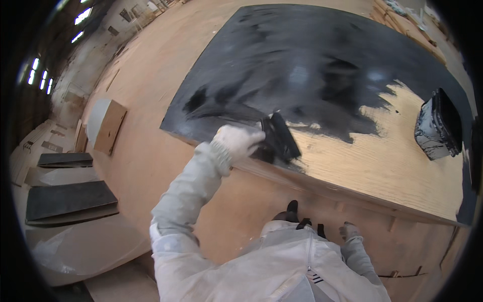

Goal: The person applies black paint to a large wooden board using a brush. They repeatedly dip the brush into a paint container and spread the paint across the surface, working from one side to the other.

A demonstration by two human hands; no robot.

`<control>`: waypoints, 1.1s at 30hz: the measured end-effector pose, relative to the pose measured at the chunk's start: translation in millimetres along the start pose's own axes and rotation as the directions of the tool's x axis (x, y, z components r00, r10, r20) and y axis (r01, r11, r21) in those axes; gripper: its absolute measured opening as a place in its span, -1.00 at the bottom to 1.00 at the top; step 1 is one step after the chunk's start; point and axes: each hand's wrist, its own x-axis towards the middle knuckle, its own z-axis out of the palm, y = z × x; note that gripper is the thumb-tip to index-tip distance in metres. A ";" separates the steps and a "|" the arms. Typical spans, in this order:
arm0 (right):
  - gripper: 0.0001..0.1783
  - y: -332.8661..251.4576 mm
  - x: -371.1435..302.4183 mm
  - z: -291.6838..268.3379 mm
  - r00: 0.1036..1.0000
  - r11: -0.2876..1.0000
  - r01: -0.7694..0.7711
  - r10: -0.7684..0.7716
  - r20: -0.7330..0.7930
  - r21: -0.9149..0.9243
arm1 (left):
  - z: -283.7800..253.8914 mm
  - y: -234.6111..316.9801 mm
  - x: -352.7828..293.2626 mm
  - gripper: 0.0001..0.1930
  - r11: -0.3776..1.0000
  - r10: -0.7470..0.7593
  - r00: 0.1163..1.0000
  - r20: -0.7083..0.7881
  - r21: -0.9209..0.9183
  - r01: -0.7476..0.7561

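Note:
My left hand [235, 143], in a whitish glove, is closed around a wide paint brush [282, 137] coated in black. Its broad head rests at the near edge of a large wooden panel [417, 182], where wet black coating meets bare wood. Dark, streaky coating [297, 60] covers most of the panel's far and left parts. A black-smeared bucket [436, 126] stands on the bare wood at the right. My right hand [350, 231], also gloved, hangs low beside my body, off the panel. Its fingers are curled, and I see nothing in them.
At the left, black-topped slabs [71, 202] lie on plastic-covered stacks, near a wooden box [111, 127]. Timber lengths [408, 27] lie beyond the panel's far right corner. Dusty reddish floor [151, 75] surrounds the panel. My shoe [292, 206] is near its front edge.

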 end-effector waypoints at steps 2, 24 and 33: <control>-0.73 -9.8 -14.3 -8.4 0.996 0.946 -0.076 0.060 0.062 0.315 | -8.2 -9.9 -27.1 -0.57 0.993 -0.033 0.984 0.175 0.113 0.013; -0.70 -4.1 -16.9 -66.7 0.982 0.930 -0.114 0.159 -0.102 0.350 | -56.1 -4.4 51.0 -0.54 0.984 -0.156 0.939 0.306 0.133 0.120; -0.82 65.4 88.9 -170.8 0.799 0.542 0.491 -0.592 0.105 -0.682 | -67.9 55.2 52.7 -0.51 0.942 -0.336 0.897 0.287 0.125 0.312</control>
